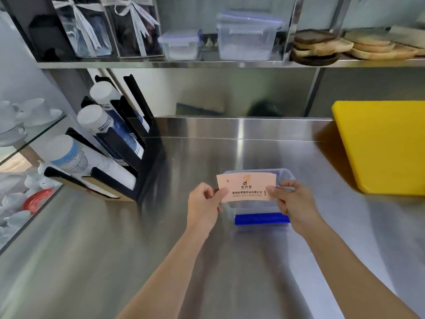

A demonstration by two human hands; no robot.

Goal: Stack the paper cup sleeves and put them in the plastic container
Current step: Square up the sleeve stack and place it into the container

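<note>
Fingers (274,189) of both hands pinch the ends of the sleeve stack (247,187): left hand (203,204) on its 9 o'clock end, right hand (293,203) on its 3 o'clock end. The stack is flat pink card with printed text, held just above the open container (285,174); sleeve count can't be told. The container is clear plastic, rectangular, with a blue latch (261,219) on its near side, and sits on the brushed steel counter (115,238). At 9 o'clock: black cup rack (142,143) with three slanted rows of paper cups. At 3 o'clock: one yellow plastic bin (381,146), well apart. At 12 o'clock, on the shelf (161,64): two lidded clear tubs, two ribboned boxes, stacked wooden plates. Nothing sits between the hands and the container.
</note>
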